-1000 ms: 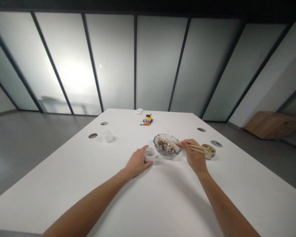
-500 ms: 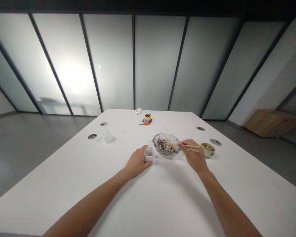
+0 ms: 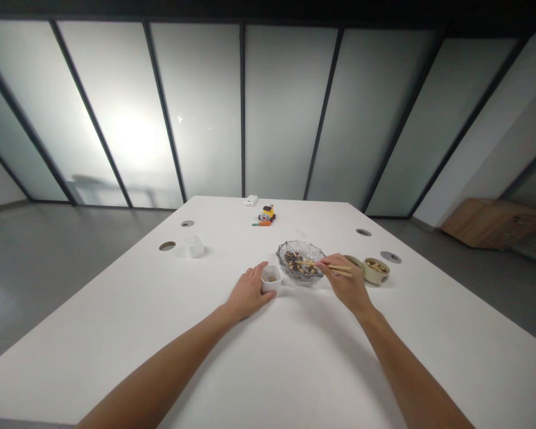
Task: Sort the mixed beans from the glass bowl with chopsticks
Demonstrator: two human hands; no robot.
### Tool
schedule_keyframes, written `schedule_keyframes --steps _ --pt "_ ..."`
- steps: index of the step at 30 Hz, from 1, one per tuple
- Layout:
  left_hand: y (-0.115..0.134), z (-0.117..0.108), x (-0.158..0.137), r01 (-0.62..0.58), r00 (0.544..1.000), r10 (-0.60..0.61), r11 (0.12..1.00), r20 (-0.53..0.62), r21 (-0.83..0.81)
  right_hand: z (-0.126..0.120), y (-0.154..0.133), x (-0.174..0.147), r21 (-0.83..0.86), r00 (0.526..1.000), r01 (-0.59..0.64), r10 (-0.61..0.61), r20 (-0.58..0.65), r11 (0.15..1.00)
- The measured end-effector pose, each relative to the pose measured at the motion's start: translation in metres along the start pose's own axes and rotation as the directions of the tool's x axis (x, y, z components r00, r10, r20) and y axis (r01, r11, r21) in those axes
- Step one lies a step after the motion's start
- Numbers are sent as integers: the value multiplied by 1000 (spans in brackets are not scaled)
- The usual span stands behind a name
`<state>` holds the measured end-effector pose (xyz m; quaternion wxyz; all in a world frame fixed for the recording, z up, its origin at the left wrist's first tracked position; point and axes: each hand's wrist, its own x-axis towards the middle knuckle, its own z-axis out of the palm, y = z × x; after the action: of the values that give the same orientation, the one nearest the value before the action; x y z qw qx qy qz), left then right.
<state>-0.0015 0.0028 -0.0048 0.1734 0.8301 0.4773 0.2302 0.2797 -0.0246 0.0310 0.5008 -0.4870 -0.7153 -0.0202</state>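
My left hand (image 3: 249,292) is wrapped round the left side of a small white cup (image 3: 271,287), which stands on the table with a little something at its bottom. My right hand (image 3: 346,285) grips a pair of wooden chopsticks (image 3: 339,270). Their tips reach into a clear glass bowl (image 3: 282,266) holding a mix of dark and pale nuts or seeds (image 3: 300,266). Whether the tips pinch a piece is too small to tell. Right of that hand sits a pale green bowl (image 3: 375,277) of peanut-like pieces, and another similar bowl (image 3: 354,261) is partly hidden behind the hand.
On the white table (image 3: 205,369), a clear plastic container (image 3: 193,246) stands to the left. Farther back lie a toy carrot (image 3: 262,224), a yellow toy vehicle (image 3: 267,214) and a white box-like object (image 3: 251,201). Round holes (image 3: 167,245) pierce the tabletop near both sides.
My right hand has shifted slightly left with the chopsticks, uncovering part of the second green bowl. My left hand and the cup have stayed in place.
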Motion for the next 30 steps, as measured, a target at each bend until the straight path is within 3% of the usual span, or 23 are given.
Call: schedule_keyframes --steps 18,23,27,30 --pt "1 -1 -1 -6 1000 6 1000 -6 5 -4 -4 1 -2 1000 -10 10 -20 1000" --pt "2 -1 -1 -1 1000 1 1000 -2 -8 -7 -4 3 31 994 -31 34 -106 999" --pt "2 -2 -1 13 1000 -13 1000 4 -8 -8 -12 6 286 953 -179 238 -186 941" --pt "2 -2 -1 13 1000 -13 1000 6 -7 -6 -20 7 481 935 -274 348 -70 833"
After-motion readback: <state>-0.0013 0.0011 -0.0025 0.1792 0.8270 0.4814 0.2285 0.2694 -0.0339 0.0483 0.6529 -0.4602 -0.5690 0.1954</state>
